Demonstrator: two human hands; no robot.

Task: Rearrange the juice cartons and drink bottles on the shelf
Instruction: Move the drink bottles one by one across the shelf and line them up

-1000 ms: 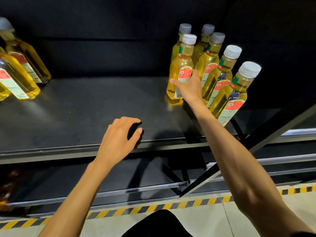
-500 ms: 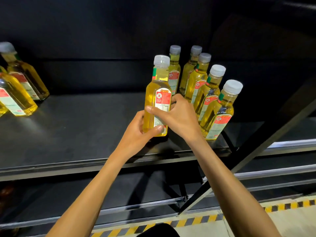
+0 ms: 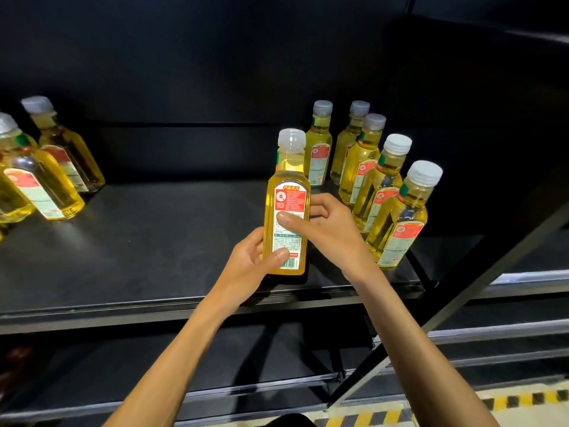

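Both hands are on one bottle: left hand wraps the lower part, thumb across the barcode end of the label, and right hand curls round the middle from 3 o'clock, thumb pressed on the label. That yellow bottle is upright, white cap on, over the front part of the black shelf. Honestly can't tell if its base touches the shelf. Out at 1 to 3 o'clock from it stand five matching bottles in a tight cluster, and over at 9 to 10 o'clock there's another bunch, well apart.
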